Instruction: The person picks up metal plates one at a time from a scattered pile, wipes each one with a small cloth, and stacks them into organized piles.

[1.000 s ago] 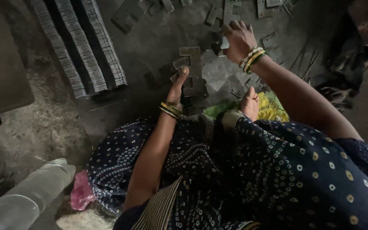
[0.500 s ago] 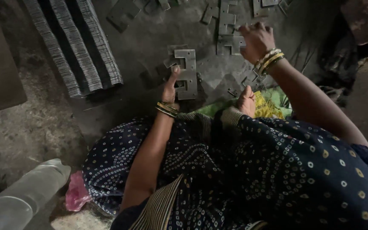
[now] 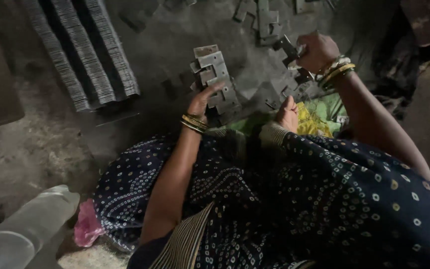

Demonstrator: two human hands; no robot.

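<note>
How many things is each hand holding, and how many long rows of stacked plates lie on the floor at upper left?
Stack of grey notched metal plates in the left hand: 1
Single grey notched metal plate in the right hand: 1
Long rows of stacked grey metal plates on the floor: 3
Total: 5

There is only one camera. It sits on the person's head and looks almost straight down, tipped a little forward. It is close: the lap in dark blue cloth with small white dots (image 3: pixel 324 199) fills the bottom and right of the picture. Both arms reach up and away from the camera toward the grey dusty floor (image 3: pixel 165 45) at the top. The left hand (image 3: pixel 202 102) is near the middle, the right hand (image 3: pixel 317 50) near the top right. No other view shares this scene.
</note>
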